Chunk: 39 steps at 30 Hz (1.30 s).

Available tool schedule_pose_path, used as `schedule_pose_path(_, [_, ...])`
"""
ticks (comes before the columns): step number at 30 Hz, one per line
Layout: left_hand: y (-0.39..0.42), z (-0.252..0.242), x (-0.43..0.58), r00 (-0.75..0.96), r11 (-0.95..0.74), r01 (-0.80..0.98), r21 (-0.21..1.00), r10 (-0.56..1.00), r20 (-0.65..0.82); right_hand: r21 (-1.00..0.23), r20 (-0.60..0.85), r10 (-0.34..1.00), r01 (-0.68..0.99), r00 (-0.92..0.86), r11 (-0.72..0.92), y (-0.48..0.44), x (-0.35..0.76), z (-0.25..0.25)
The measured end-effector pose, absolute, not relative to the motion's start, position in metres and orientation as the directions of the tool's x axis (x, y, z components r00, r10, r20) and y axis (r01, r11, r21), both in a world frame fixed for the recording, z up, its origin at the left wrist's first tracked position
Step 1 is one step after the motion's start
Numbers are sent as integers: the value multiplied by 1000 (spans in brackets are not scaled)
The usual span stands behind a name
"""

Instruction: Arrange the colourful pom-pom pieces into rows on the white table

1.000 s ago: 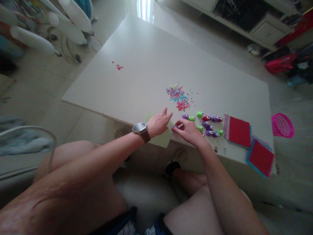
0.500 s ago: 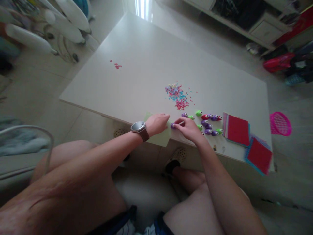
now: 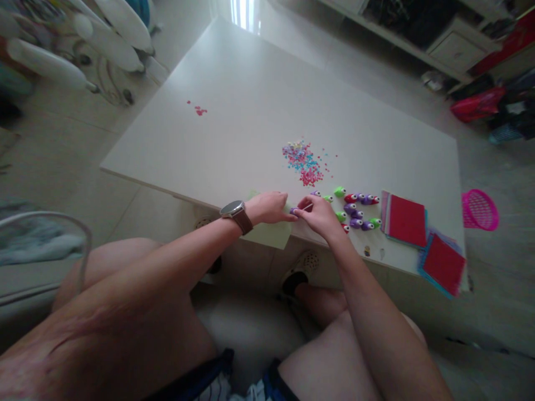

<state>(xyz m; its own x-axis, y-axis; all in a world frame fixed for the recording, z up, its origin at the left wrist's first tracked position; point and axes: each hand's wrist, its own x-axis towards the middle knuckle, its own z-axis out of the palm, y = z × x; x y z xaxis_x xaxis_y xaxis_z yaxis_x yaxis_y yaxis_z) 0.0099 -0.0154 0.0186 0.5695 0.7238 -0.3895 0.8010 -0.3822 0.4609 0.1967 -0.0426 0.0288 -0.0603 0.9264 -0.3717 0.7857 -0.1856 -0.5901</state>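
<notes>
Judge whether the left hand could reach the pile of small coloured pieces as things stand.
Probably yes: the pile of small coloured pieces lies just beyond the left hand, with only tabletop showing between them.

Underfoot, a pale, glossy floor of large square tiles [image 3: 75, 131], faintly seamed, catching bright white bars of reflected light [image 3: 246, 15] at the top. Slanting across the middle, a broad, smooth white rectangular surface [image 3: 234, 106], softly shiny toward the far corner. At upper right, a long, low white cabinet [image 3: 401, 45] with a pale square drawer front [image 3: 453, 53] and a dark open bay. Near the right edge, a bright pink perforated basket [image 3: 480, 210]. At left, a pale curved tubular frame [image 3: 88, 248] before rumpled grey-blue cloth [image 3: 42, 250]. Overall, dim, cool, diffuse light.
</notes>
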Motion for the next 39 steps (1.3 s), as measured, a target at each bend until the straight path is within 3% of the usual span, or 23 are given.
schedule_pose_path(8, [-16, 14, 15, 494, -326, 845, 425, 780, -384, -363, -459, 888, 907, 28, -215, -27, 183, 36])
schedule_pose_path(16, [-15, 9, 11, 528, -363, 831, 422, 753, -393, -419, -483, 876, 881, -10, -221, -29, 192, 42])
schedule_pose_path(25, [-22, 13, 11, 557, -411, 817, 403, 744, -369, -455, -305, 948, 889, -96, -56, -44, 214, 36])
schedule_pose_path(30, [-23, 16, 9, 541, -407, 832, 378, 746, -389, -399, -290, 945, 917, -152, 25, -46, 213, 29])
schedule_pose_path(36, [-22, 18, 3, 515, -388, 851, 354, 748, -418, -214, -254, 965, 977, -61, 6, -47, 224, 34])
schedule_pose_path(39, [-22, 18, 2, 512, -391, 854, 343, 745, -428, -284, -221, 970, 958, -98, 32, -48, 222, 35])
